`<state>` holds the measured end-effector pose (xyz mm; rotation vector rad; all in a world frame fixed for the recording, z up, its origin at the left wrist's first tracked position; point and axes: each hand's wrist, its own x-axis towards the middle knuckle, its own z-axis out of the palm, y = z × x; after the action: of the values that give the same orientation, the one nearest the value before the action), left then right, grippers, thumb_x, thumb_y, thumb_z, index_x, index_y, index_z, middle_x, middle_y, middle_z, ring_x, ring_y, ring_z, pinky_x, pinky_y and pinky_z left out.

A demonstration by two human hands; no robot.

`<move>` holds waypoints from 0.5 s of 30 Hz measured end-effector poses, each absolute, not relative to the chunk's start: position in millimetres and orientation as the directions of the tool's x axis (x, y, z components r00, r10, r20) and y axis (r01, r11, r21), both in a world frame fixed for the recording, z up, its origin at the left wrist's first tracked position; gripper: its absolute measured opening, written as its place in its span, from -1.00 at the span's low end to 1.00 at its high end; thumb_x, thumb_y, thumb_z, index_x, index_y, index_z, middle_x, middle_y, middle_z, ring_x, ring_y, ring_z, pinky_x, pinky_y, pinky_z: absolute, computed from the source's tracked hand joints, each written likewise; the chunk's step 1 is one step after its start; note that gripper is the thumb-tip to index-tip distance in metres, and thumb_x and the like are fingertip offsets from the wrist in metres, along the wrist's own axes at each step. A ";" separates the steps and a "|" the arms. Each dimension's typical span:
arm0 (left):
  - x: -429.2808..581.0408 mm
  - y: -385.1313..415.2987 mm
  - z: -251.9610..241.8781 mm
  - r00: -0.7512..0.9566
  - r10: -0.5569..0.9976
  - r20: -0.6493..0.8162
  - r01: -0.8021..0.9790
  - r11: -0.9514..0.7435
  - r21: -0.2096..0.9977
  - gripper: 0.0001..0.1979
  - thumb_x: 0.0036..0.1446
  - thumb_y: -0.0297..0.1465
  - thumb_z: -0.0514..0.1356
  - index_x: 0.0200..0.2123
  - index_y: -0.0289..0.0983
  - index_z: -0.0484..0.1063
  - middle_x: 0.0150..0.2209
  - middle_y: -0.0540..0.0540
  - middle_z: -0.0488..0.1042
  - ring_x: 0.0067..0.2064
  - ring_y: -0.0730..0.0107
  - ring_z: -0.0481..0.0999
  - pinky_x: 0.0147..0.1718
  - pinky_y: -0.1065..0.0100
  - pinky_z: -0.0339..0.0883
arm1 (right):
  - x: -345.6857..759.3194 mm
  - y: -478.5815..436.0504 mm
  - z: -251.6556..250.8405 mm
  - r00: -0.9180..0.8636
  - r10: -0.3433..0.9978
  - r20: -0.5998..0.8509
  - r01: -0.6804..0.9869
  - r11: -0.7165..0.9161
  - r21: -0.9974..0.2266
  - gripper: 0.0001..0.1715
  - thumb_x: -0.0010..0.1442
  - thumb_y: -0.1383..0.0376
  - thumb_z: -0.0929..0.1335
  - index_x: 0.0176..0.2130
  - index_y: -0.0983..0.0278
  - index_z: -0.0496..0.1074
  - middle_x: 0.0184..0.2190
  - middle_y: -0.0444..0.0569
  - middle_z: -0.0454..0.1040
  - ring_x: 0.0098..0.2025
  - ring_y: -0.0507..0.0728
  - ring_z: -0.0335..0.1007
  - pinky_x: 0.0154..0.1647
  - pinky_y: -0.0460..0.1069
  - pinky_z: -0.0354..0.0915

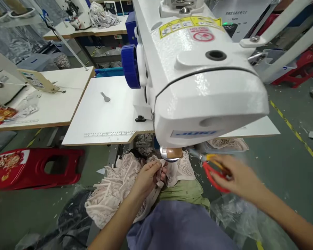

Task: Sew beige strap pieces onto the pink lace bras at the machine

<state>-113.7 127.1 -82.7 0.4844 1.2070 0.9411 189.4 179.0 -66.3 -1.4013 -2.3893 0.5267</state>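
My left hand (149, 177) pinches a fold of pale pink lace fabric (114, 189) that is heaped on my lap, just below the head of a white sewing machine (198, 76). My right hand (237, 177), a little blurred, is closed round red-handled scissors (212, 173). Their blades point left toward the fabric under the machine's head. More lace (181, 170) lies between my two hands.
The machine stands on a white table (101, 114) with a printed ruler along its front edge. To the left are another table (54, 104) and a red plastic stool (33, 168) lying on the floor. Clear plastic bags (234, 211) sit by my right knee.
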 end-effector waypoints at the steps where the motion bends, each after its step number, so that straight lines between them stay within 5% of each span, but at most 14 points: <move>1: -112.8 127.0 -82.4 0.074 0.814 -0.576 -0.386 0.556 0.736 -0.54 -0.15 -0.05 0.38 -0.42 -0.35 0.46 -0.53 0.00 0.41 -0.56 0.59 0.32 -0.53 0.48 0.24 | 185.3 160.8 -70.3 -0.524 0.851 0.031 0.739 0.473 -0.481 -0.67 0.22 0.19 0.35 -0.01 0.15 0.44 -0.11 0.10 0.55 -0.33 0.21 0.51 -0.46 0.04 0.38; 7: -108.1 122.6 -76.1 0.115 0.801 -0.587 -0.436 0.572 0.695 -0.62 -0.13 -0.15 0.41 -0.48 -0.32 0.41 -0.54 0.00 0.45 -0.54 0.58 0.36 -0.52 0.51 0.27 | 134.0 125.5 -83.2 -0.617 0.785 0.051 0.649 0.545 -0.531 -0.59 0.20 0.28 0.36 0.06 0.21 0.38 -0.01 0.10 0.52 -0.12 0.22 0.56 -0.26 0.07 0.51; 11: -109.1 120.1 -72.2 0.112 0.802 -0.586 -0.413 0.574 0.707 -0.70 -0.09 -0.21 0.36 -0.54 -0.32 0.39 -0.55 -0.03 0.46 -0.55 0.56 0.35 -0.53 0.49 0.22 | 116.8 137.8 -73.8 -0.659 0.744 0.106 0.576 0.591 -0.565 -0.70 0.28 0.29 0.29 0.01 0.24 0.39 -0.08 0.10 0.56 -0.12 0.21 0.57 -0.22 0.05 0.51; 15: -113.7 119.0 -69.9 0.108 0.812 -0.573 -0.391 0.565 0.726 -0.77 -0.10 -0.27 0.29 -0.57 -0.32 0.39 -0.58 -0.01 0.42 -0.60 0.59 0.24 -0.59 0.48 0.09 | 123.2 139.9 -64.4 -0.644 0.765 0.015 0.574 0.496 -0.651 -0.72 0.33 0.28 0.23 -0.01 0.16 0.41 -0.16 0.04 0.59 -0.26 0.15 0.57 -0.34 -0.01 0.47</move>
<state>-113.7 119.0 -69.9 0.4488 1.1489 0.9299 123.2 139.9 -64.4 -1.1283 -2.4420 0.8943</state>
